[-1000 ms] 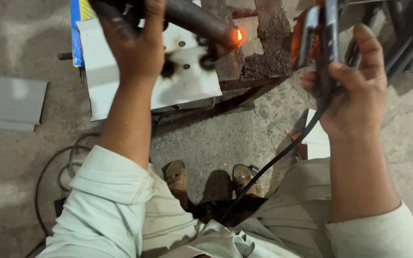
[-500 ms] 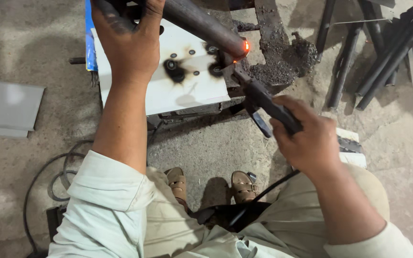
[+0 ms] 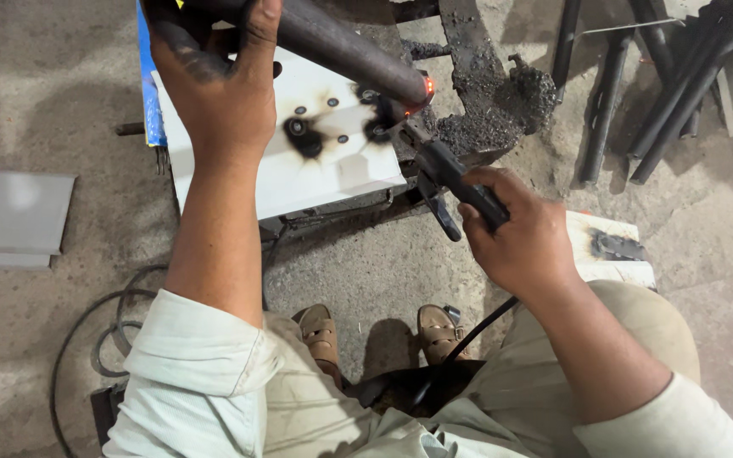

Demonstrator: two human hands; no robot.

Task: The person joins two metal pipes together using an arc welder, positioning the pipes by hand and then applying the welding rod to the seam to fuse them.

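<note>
Up near the top of the view, a dark metal pipe (image 3: 341, 47) is gripped by the left hand (image 3: 214, 85), whose fingers are wrapped closed around its upper part. The pipe is round, blackened and dull, and it slopes down to the right. Its lower end (image 3: 424, 87) is seen glowing orange-red at the rim. That end is held just above the right edge of a white metal plate (image 3: 316, 174), which is marked with black scorch rings and small holes.

A black welding holder (image 3: 456, 178) is clasped in the closed right hand (image 3: 519, 233), with its front end brought up just beside the glowing pipe end; whether the two touch cannot be told. A black cable (image 3: 468, 331) is seen running down from that hand towards the lap.

Behind the plate a blue panel (image 3: 148, 93) is partly shown. A rough, slag-crusted iron frame (image 3: 489, 93) is placed to the right of the pipe end, and several dark rods (image 3: 680, 85) are leaned together farther right. A grey slab (image 3: 10, 216) is laid on the concrete floor (image 3: 61, 76) at the left. Two sandalled feet (image 3: 379, 335) are visible below. No containers are in view.
</note>
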